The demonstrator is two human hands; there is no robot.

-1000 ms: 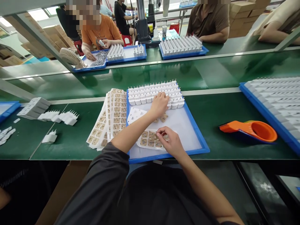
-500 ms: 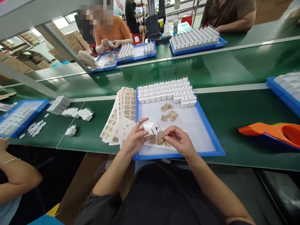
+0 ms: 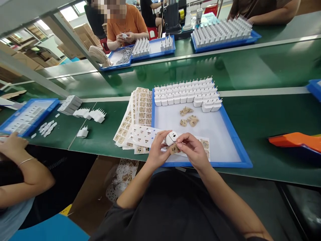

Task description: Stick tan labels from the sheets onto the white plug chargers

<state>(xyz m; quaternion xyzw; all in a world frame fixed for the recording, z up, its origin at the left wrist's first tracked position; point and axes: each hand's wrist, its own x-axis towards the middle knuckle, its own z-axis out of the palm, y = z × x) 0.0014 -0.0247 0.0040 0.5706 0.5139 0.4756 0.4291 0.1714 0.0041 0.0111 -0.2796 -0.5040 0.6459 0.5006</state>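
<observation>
My left hand (image 3: 158, 149) is closed around a white charger plug (image 3: 172, 138), its port face turned up toward me. My right hand (image 3: 193, 149) pinches a small tan sticker (image 3: 174, 149) just below that face; whether the sticker touches the plug I cannot tell. Both hands are over the near part of a blue-rimmed tray (image 3: 234, 142). Beneath them lies a sticker sheet (image 3: 206, 144), partly hidden. Rows of white charger plugs (image 3: 184, 92) stand with pins up at the tray's far side. Several loose tan pieces (image 3: 189, 119) lie in its middle.
Sticker sheets (image 3: 140, 110) are stacked left of the tray. Farther left are loose plugs (image 3: 97, 114) and another blue tray (image 3: 47, 113), beside a co-worker's arm (image 3: 27, 164). An orange dustpan (image 3: 296, 142) lies right. Across the belt, a person in orange (image 3: 132, 25) handles a small white piece.
The plug has tilted, its port face now turned upward, and my hands have come closer together. The tan sticker has moved in beneath the plug's face. The whole view has shifted slightly.
</observation>
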